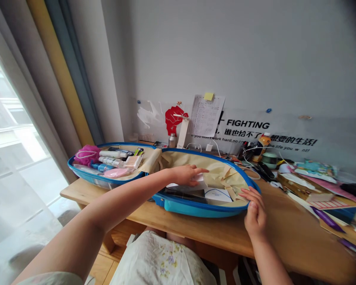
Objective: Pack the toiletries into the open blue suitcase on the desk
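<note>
A blue suitcase (195, 208) with a beige lining lies open on a wooden table, its two halves side by side. My left hand (190, 175) reaches into the right half, fingers stretched out above a white paper or box (180, 186); whether it touches this I cannot tell. Beneath it are a dark flat item (192, 194) and a white box with a blue curved line (218, 194). At the right end, my right hand (255, 209) grips the suitcase's rim, fingers over the edge and thumb outside.
The suitcase's left half holds a pink bath puff (87, 155), white tubes (112, 154), a cotton swab pack (133, 162) and a pink item (116, 173). Behind stand a white lamp (182, 133) and small bottle (172, 140). Clutter with a purple item (328, 219) covers the table's right.
</note>
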Available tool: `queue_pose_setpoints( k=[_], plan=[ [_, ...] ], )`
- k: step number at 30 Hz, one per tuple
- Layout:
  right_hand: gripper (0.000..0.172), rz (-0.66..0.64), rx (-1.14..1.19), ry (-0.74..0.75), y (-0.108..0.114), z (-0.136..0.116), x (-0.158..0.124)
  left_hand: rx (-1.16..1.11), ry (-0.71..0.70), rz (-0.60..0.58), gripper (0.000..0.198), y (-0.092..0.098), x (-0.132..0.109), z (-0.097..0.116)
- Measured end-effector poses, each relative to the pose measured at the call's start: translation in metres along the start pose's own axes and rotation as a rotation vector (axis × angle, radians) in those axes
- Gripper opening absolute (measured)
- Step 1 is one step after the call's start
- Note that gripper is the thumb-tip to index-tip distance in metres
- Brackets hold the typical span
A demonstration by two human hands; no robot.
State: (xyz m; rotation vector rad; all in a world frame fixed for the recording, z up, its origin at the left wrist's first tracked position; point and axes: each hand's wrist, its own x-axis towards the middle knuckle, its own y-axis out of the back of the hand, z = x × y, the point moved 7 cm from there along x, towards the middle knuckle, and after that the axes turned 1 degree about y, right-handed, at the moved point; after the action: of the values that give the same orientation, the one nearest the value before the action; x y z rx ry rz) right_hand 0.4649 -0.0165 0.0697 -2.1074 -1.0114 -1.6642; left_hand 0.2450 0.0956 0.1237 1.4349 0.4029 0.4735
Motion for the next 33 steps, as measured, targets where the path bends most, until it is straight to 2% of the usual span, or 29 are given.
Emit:
queue_pose_setpoints(
  k=[3, 8, 13, 18, 24, 29, 33],
  plan=[
    [0.039, -0.002, 0.012, 0.015, 0.000, -0.001, 0.000, 0.057, -0.062, -0.072, 0.053, -0.008, 0.007, 0.011],
    [0.040, 0.008, 0.018, -0.013, 0.000, 0.001, -0.001, 0.149, -0.039, -0.193, 0.051, -0.029, 0.018, 0.017],
    [0.038, -0.002, 0.016, 0.011, 0.000, 0.000, -0.001, 0.148, -0.045, -0.190, 0.052, -0.035, 0.019, 0.016],
    [0.036, 0.007, 0.025, 0.024, 0.000, -0.002, 0.000, 0.106, 0.052, -0.205, 0.059, -0.038, 0.022, 0.009],
    [0.037, 0.004, 0.024, 0.032, -0.001, -0.002, -0.001, 0.040, 0.117, -0.215, 0.057, -0.046, 0.025, 0.005],
    [0.037, -0.001, 0.021, 0.014, 0.000, -0.001, -0.001, 0.010, 0.154, -0.231, 0.068, -0.045, 0.017, 0.001],
    [0.040, -0.002, 0.016, 0.000, 0.000, -0.002, 0.001, -0.058, 0.136, -0.284, 0.097, -0.044, 0.006, 0.004]
  ],
)
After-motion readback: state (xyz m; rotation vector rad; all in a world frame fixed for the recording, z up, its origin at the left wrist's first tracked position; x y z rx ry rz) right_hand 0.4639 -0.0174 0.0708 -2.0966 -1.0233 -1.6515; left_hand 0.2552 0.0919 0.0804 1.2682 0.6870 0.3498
